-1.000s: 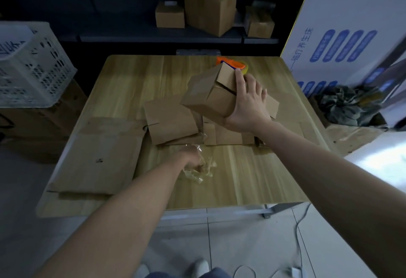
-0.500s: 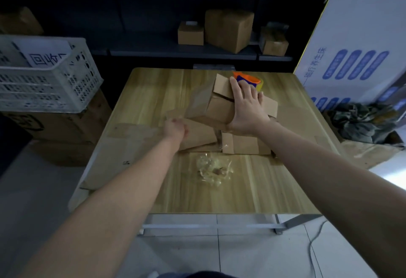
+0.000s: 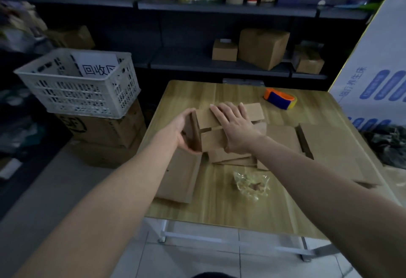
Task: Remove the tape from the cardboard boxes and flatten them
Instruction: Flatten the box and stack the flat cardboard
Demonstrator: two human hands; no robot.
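A small brown cardboard box (image 3: 211, 140) lies collapsed on the wooden table (image 3: 230, 207), on top of other flattened cardboard. My right hand (image 3: 235, 127) presses flat on its top with fingers spread. My left hand (image 3: 183, 131) grips the box's left end flaps, fingers curled around the edge. A crumpled wad of clear tape (image 3: 251, 184) sits on the table near the front. More flattened cardboard (image 3: 180, 181) lies at the left edge, and a larger flat sheet (image 3: 329, 148) at the right.
An orange and blue tape dispenser (image 3: 280, 98) rests at the table's back right. A white plastic crate (image 3: 81, 84) stands on a cardboard carton (image 3: 105, 130) left of the table. Dark shelves behind hold several boxes (image 3: 262, 47). A big white printed box (image 3: 377, 75) leans at the right.
The box has gone from tilted up to pressed down flat under my right hand. My left hand left the tape wad and moved up to grip the box's left end. The view swung left.
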